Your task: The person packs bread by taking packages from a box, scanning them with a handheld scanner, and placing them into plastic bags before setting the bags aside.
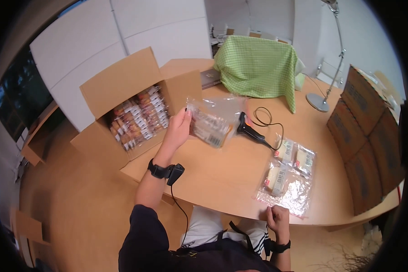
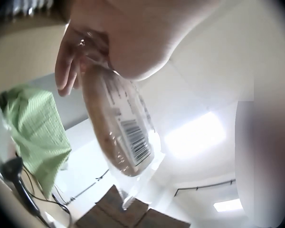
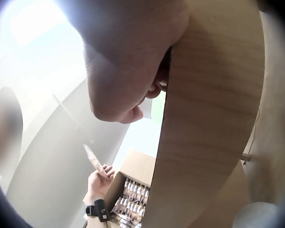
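Note:
My left hand (image 1: pixel 180 124) grips one end of a bread pack (image 1: pixel 208 129) in clear plastic, held up over the table's left half. In the left wrist view, a barcode label shows on the light-brown bread (image 2: pixel 118 118). Clear plastic film (image 1: pixel 226 106) spreads behind it in the head view, close to a black handheld scanner (image 1: pixel 253 131). My right hand (image 1: pixel 279 218), fingers curled and holding nothing visible, rests at the table's front edge. Just beyond it lies a clear bag (image 1: pixel 299 192) with several labelled bread packs (image 1: pixel 277 177) on or in it.
An open cardboard box (image 1: pixel 118 81) full of wrapped packs (image 1: pixel 140 115) stands at the left. A green checked cloth (image 1: pixel 258 65) covers something at the back, next to a lamp base (image 1: pixel 317 102). Stacked brown boxes (image 1: pixel 365 140) line the right side. The scanner's cable (image 1: pixel 282 129) loops across the table.

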Demonstrator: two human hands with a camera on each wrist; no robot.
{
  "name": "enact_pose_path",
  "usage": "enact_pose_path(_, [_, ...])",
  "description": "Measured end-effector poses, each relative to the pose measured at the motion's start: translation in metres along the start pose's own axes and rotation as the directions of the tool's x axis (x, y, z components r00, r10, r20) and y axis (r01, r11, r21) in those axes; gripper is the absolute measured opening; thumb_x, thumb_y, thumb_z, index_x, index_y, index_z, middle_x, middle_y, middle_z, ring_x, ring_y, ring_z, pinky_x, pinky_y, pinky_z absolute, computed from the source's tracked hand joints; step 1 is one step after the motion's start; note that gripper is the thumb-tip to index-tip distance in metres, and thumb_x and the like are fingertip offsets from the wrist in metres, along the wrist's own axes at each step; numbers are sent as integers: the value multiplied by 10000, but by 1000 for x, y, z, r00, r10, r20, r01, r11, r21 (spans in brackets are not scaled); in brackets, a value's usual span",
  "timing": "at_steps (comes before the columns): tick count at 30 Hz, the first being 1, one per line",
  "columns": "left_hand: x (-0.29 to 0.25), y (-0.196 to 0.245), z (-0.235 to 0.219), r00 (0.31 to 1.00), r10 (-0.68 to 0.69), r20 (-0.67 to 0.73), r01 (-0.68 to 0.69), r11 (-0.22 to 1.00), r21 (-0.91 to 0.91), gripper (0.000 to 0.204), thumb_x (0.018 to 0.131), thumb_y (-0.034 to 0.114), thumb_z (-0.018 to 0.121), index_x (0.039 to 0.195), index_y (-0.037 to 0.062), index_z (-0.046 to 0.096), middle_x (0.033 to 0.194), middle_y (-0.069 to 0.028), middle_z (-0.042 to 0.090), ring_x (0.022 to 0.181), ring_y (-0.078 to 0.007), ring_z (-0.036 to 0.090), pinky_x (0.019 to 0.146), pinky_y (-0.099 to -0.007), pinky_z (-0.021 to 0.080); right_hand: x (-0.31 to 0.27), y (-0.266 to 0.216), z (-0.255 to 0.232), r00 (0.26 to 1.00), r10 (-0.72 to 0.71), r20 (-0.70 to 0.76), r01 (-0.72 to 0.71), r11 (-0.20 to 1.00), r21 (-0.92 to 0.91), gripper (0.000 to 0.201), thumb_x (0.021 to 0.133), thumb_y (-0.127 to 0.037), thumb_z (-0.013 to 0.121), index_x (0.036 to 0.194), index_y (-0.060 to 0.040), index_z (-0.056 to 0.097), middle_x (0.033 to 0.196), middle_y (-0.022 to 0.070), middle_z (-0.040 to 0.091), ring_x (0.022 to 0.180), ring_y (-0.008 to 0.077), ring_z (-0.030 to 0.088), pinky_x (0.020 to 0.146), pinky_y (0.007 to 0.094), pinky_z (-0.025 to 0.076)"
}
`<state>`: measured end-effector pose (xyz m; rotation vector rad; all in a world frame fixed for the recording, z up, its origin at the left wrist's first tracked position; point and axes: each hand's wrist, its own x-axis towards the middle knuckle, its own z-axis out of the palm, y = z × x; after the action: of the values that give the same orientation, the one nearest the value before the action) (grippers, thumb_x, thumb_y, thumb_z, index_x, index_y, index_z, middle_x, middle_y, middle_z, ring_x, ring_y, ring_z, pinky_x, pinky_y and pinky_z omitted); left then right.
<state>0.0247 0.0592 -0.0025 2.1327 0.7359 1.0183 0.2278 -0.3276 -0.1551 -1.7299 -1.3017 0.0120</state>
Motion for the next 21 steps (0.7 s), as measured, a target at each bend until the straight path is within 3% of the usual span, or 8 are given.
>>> enact_pose_path(1, [6,1,12,1000,10,15,-10,1000,-15,267,1033,205,416,1119,2,567,1002,-142,650,809,-237,670,648,-375,557,0,-1,0,1000,11,-13,-11,1000,-16,347,844,-37,612,559,-8,417,490,144,400,405,296,410,431,378,302])
enact_pose_path(3, [15,5,39,960,-138,243,255,788,-560,332,1050,290,388,1183,26,538,1030,-92,641,837,-167,657,606,-344,586,1,-5,-1,1000,5,-17,-6,999,-32,347,844,-34,611,555,-7,421,486,142,397,402,291,409,431,376,298])
enact_pose_path(5, [29,-23,64,944,-98,315,271,774,-572,334,1051,297,380,1240,48,498,1079,-74,630,847,-183,660,608,-349,608,-2,-5,-1,1000,-11,-28,10,999,-45,344,844,-43,619,559,-8,431,486,141,402,405,291,416,429,373,301])
enact_pose_path(9, [40,-52,99,914,-123,387,398,452,-798,301,1045,252,379,1247,56,486,1099,-93,630,861,-226,669,638,-395,609,5,-18,-13,992,44,116,-47,998,29,313,817,-64,656,570,-29,467,518,140,474,438,307,501,431,380,375])
enact_pose_path(11, [39,-76,114,913,-148,381,409,335,-849,283,1042,232,382,1241,59,484,1109,-99,629,862,-241,671,653,-412,608,27,-37,-25,939,-176,295,190,982,-20,303,816,-77,655,573,-34,480,530,132,486,457,303,521,439,380,400])
enact_pose_path(15, [31,-124,130,941,-201,272,305,160,-939,238,1029,190,402,1205,60,494,1078,-119,644,860,-256,672,676,-436,603,91,-59,-36,895,-230,381,273,960,-62,244,821,-121,650,628,-34,529,569,127,513,505,319,553,465,382,432])
enact_pose_path(18, [19,-137,130,931,-263,253,287,99,-953,230,1024,161,394,1208,58,487,1053,-129,652,856,-264,671,675,-435,602,146,-40,-13,889,-230,397,321,930,-180,147,839,-168,636,844,-37,570,740,145,593,685,339,615,620,414,494])
enact_pose_path(21, [19,-143,128,924,-289,250,288,97,-953,237,1020,130,374,1222,59,475,1063,-141,650,853,-276,671,683,-434,601,205,-15,27,916,-184,357,292,915,-277,447,812,-207,662,1174,-19,479,1025,203,605,960,361,618,788,428,511])
